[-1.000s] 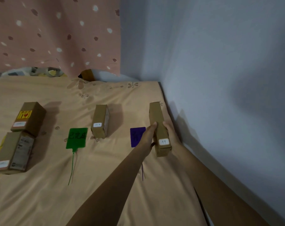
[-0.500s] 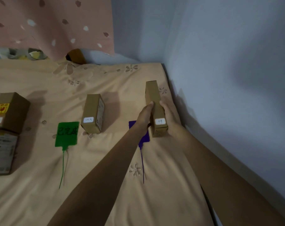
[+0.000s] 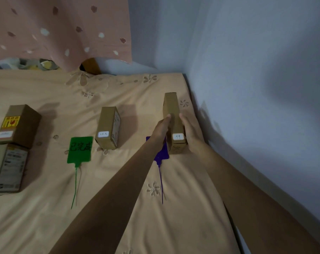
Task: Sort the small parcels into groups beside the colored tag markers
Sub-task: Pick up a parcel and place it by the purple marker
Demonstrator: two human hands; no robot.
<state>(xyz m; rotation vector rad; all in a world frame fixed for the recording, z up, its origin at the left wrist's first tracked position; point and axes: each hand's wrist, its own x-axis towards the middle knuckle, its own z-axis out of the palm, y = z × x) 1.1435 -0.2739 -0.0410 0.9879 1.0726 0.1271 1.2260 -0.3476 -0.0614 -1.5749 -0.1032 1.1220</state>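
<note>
The bed (image 3: 174, 208) carries everything, its tan sheet running up to the grey wall (image 3: 256, 88) on the right. At far left sit two boxes (image 3: 18, 125), one behind the other; a third box (image 3: 108, 129) lies just right of the green tag (image 3: 80, 150). The parcel (image 3: 173, 116) in hand lies long-ways just right of the purple tag (image 3: 162, 153), near the wall, its white label toward the camera. The left hand (image 3: 162, 128) and right hand (image 3: 190, 131) press its two long sides with straight, close-set fingers, holding it between them; whether it rests fully on the sheet I cannot tell. The step looks like the set-down of this parcel beside purple, nearly done. Next would be to square it with the tag, let both hands come off sideways without dragging it, then fetch another unsorted parcel, if any lies out of view.
</note>
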